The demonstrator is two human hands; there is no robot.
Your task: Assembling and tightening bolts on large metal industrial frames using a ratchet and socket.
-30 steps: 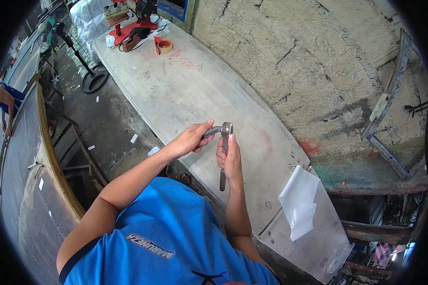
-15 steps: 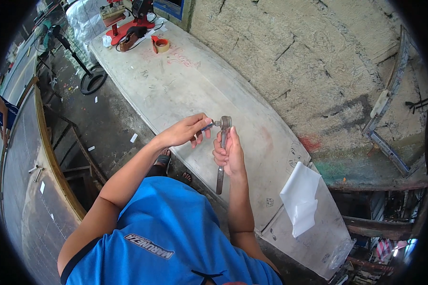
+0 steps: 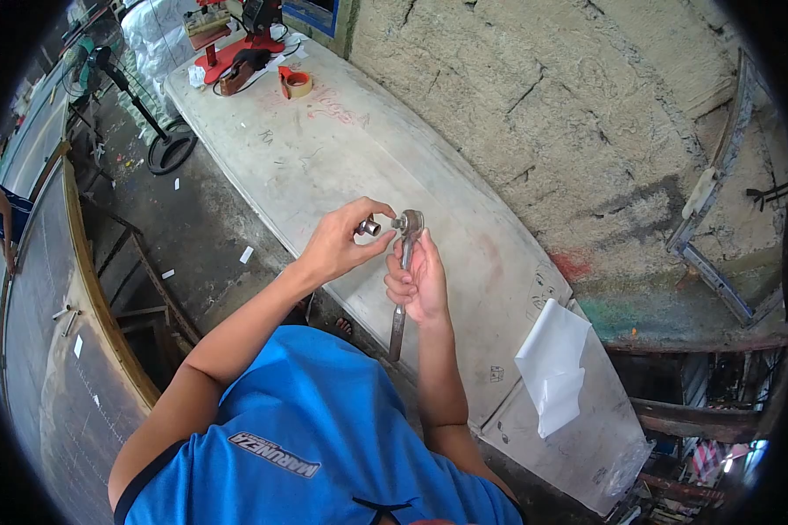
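My right hand (image 3: 418,282) is closed around the handle of a metal ratchet wrench (image 3: 410,254). Its round head points up, away from me, and a small square stub juts from the head toward the left. In my left hand (image 3: 337,245) a short shiny socket (image 3: 369,227) rests in the curled fingers, its round opening facing the wrench. The thumb and forefinger of that hand spread around the stub, close to it; whether they touch it I cannot tell. Socket and wrench are apart. Both hands are above the long pale table (image 3: 341,166).
Clear plastic sheeting (image 3: 553,367) lies on the table's near right. A tape roll in a red dispenser (image 3: 297,83) and a red machine (image 3: 245,52) stand at its far end. Rough wall (image 3: 499,96) borders the right; a fan (image 3: 171,147) stands left. Another person (image 3: 9,214) is at the far left.
My left hand has drawn back slightly and turned, and its thumb and forefinger have opened apart. The socket now shows clear of the wrench's stub. The wrench's handle has tilted slightly.
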